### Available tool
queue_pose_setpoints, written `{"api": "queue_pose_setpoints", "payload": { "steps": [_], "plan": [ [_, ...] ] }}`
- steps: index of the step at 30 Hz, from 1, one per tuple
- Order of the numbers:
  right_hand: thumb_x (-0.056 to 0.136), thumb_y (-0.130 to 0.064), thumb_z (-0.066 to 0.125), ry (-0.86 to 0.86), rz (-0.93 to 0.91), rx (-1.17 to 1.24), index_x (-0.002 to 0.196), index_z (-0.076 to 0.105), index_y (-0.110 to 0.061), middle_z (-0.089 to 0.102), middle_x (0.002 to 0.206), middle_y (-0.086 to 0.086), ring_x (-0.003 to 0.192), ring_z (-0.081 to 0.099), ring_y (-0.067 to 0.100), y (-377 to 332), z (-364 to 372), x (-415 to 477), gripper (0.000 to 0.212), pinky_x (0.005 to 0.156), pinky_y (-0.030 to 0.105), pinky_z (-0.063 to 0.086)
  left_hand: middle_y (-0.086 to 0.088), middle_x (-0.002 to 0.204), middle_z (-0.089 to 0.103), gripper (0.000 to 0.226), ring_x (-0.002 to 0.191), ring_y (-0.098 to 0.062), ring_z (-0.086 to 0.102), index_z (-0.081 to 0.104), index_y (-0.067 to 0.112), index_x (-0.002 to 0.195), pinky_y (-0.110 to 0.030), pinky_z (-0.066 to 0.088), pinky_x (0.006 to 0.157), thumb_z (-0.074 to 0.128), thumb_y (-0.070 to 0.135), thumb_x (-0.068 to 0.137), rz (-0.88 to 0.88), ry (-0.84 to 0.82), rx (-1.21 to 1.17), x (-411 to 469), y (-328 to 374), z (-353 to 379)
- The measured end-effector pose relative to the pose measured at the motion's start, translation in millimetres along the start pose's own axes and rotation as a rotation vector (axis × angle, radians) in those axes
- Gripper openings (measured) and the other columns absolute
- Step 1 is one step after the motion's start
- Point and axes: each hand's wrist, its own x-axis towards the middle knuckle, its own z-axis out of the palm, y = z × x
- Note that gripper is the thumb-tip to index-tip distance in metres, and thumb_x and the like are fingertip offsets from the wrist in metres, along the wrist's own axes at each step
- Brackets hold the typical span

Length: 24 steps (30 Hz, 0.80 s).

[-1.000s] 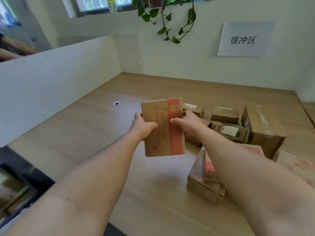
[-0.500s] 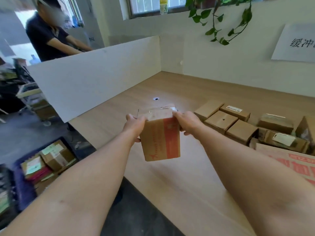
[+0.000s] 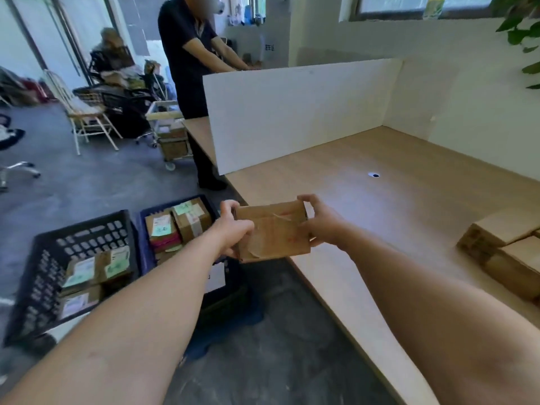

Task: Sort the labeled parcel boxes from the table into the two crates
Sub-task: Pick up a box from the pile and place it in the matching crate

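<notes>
I hold a small brown parcel box (image 3: 273,230) with faint red print in both hands, over the table's front left corner. My left hand (image 3: 233,226) grips its left end and my right hand (image 3: 320,223) grips its right end. On the floor to the left stand two dark blue crates. The nearer left crate (image 3: 84,232) holds several labeled boxes. The right crate (image 3: 143,226), just left of my left hand, also holds labeled boxes. More brown parcels (image 3: 502,252) lie on the table at the right edge of view.
The wooden table (image 3: 394,206) has a white divider panel (image 3: 292,112) along its left side. A person in dark clothes (image 3: 190,68) stands behind that panel. Chairs, a small cart (image 3: 169,133) and clutter fill the floor at the back left.
My view has swung left from the table's parcel pile toward the floor crates. The box went with both hands to the table's left corner and now lies flatter.
</notes>
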Motion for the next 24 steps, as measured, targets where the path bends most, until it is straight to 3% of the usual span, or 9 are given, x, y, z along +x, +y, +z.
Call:
{"api": "queue_pose_setpoints", "payload": {
  "steps": [3, 6, 8, 10, 13, 15, 17, 21, 24],
  "plan": [
    [0.088, -0.021, 0.06, -0.053, -0.012, 0.055, 0.114, 0.04, -0.03, 0.061, 0.105, 0.007, 0.088, 0.065, 0.021, -23, 53, 26, 0.034, 0.071, 0.039, 0.06, -0.005, 0.107, 0.05, 0.031, 0.092, -0.023, 0.056, 0.034, 0.029, 0.109, -0.038, 0.057, 0.062, 0.056, 0.037, 0.089, -0.029, 0.089, -0.006, 10, -30, -48],
    [0.092, -0.034, 0.057, -0.067, -0.032, 0.043, 0.093, 0.042, -0.028, 0.062, 0.102, 0.002, 0.084, 0.064, 0.019, -44, 104, 50, 0.017, 0.073, 0.036, 0.058, -0.002, 0.097, 0.05, 0.03, 0.087, -0.019, 0.052, 0.034, 0.026, 0.093, -0.04, 0.053, 0.077, 0.057, 0.045, 0.088, -0.017, 0.192, 0.033, 21, -56, -91],
    [0.094, -0.033, 0.055, -0.062, -0.079, -0.02, 0.089, 0.042, -0.026, 0.061, 0.1, 0.001, 0.082, 0.063, 0.017, -57, 134, 64, 0.015, 0.07, 0.036, 0.058, -0.001, 0.09, 0.048, 0.028, 0.077, -0.015, 0.048, 0.033, 0.025, 0.092, -0.032, 0.044, 0.062, 0.057, 0.04, 0.09, -0.017, 0.262, 0.069, 25, -73, -117],
    [0.093, -0.029, 0.058, -0.068, -0.125, -0.067, 0.089, 0.042, -0.026, 0.06, 0.1, -0.002, 0.078, 0.062, 0.011, -70, 161, 76, 0.017, 0.057, 0.027, 0.054, 0.0, 0.088, 0.047, 0.03, 0.072, -0.012, 0.046, 0.032, 0.023, 0.098, -0.03, 0.034, 0.055, 0.059, 0.035, 0.091, -0.028, 0.315, 0.076, 27, -89, -142],
    [0.09, -0.022, 0.065, -0.117, -0.145, -0.057, 0.103, 0.043, -0.029, 0.059, 0.107, -0.002, 0.076, 0.063, 0.009, -89, 196, 90, 0.027, 0.046, 0.016, 0.048, 0.003, 0.096, 0.047, 0.046, 0.073, -0.006, 0.045, 0.029, 0.022, 0.116, -0.025, 0.032, 0.054, 0.065, 0.028, 0.088, -0.02, 0.355, 0.066, 28, -109, -177],
    [0.088, -0.016, 0.067, -0.171, -0.17, -0.072, 0.129, 0.037, -0.034, 0.059, 0.114, -0.001, 0.082, 0.065, 0.011, -99, 213, 96, 0.054, 0.049, 0.019, 0.052, 0.004, 0.105, 0.043, 0.062, 0.076, -0.002, 0.044, 0.025, 0.022, 0.132, -0.02, 0.032, 0.056, 0.067, 0.02, 0.086, 0.002, 0.36, 0.049, 28, -120, -194],
    [0.088, -0.013, 0.067, -0.217, -0.207, -0.13, 0.143, 0.026, -0.038, 0.059, 0.122, -0.001, 0.089, 0.065, 0.011, -109, 232, 103, 0.073, 0.054, 0.02, 0.054, 0.006, 0.108, 0.041, 0.073, 0.082, -0.005, 0.048, 0.02, 0.024, 0.14, -0.018, 0.035, 0.059, 0.068, 0.013, 0.086, 0.011, 0.363, 0.033, 28, -132, -209],
    [0.089, -0.01, 0.064, -0.25, -0.236, -0.183, 0.146, 0.024, -0.041, 0.061, 0.123, 0.0, 0.085, 0.065, 0.008, -121, 258, 122, 0.076, 0.07, 0.033, 0.06, 0.007, 0.113, 0.042, 0.086, 0.102, -0.014, 0.048, 0.012, 0.03, 0.148, -0.02, 0.039, 0.066, 0.067, 0.008, 0.086, 0.005, 0.362, -0.019, 36, -151, -228],
    [0.089, -0.01, 0.064, -0.302, -0.254, -0.204, 0.145, 0.026, -0.043, 0.06, 0.125, 0.0, 0.084, 0.063, 0.006, -128, 274, 141, 0.076, 0.065, 0.028, 0.059, 0.006, 0.116, 0.044, 0.088, 0.106, -0.014, 0.047, 0.01, 0.033, 0.15, -0.028, 0.041, 0.079, 0.067, 0.009, 0.087, 0.002, 0.377, -0.037, 46, -160, -241]
  ]
}}
